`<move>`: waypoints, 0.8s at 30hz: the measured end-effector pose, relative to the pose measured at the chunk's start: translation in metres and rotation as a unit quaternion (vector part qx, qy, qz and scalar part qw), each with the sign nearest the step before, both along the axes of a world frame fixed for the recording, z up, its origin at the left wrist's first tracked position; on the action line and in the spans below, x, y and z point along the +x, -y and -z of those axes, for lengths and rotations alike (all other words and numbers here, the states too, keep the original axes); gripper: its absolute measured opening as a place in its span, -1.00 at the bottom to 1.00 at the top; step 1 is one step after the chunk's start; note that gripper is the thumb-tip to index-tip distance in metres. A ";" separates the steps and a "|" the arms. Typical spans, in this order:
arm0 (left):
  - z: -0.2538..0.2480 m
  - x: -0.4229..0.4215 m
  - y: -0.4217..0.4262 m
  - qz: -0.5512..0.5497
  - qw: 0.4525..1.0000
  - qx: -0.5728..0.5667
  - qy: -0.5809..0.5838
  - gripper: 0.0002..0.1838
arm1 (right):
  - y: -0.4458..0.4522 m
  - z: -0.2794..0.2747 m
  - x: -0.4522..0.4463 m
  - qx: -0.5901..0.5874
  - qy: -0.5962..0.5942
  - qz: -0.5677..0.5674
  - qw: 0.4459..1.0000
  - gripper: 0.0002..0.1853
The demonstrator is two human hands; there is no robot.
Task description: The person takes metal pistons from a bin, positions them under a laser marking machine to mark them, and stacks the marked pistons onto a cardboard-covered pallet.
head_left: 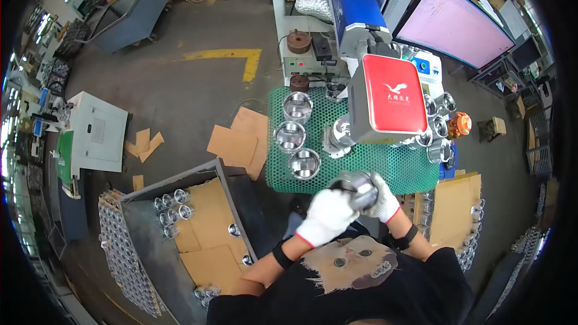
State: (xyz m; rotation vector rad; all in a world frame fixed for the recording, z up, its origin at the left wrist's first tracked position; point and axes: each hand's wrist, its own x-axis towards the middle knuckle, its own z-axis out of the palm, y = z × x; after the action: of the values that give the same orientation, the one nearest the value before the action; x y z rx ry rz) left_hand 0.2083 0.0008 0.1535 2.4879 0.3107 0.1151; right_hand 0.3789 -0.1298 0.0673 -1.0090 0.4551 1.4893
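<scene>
A shiny metal piston (360,189) is held between my two white-gloved hands, just off the front edge of the green mat (385,171). My left hand (327,215) is closed around its left and lower side. Against its right side, the fingers of my right hand (383,200) are wrapped. Three pistons stand in a column on the left of the mat, the nearest being a piston (304,164) with its hollow end up. Another piston (342,131) sits at a metal fixture (330,143) beside the red-fronted laser head (394,93).
More pistons (441,150) crowd the mat's right side, near an orange object (460,125). A monitor (456,24) stands at the back right. To my left is a grey metal bin (226,189) with cardboard and several pistons; cardboard (459,204) with pistons lies to my right.
</scene>
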 end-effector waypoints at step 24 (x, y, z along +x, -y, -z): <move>0.032 -0.015 -0.095 -0.365 0.711 -0.521 0.300 -0.02 | -0.134 0.063 0.069 0.054 0.733 -0.253 0.629 -0.55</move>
State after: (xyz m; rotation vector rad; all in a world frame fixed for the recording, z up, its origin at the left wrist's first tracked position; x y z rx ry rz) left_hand 0.1937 0.0954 0.1219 0.9957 0.7860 0.8044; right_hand 0.4483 0.0042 0.0043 -1.9448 -1.1765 0.6304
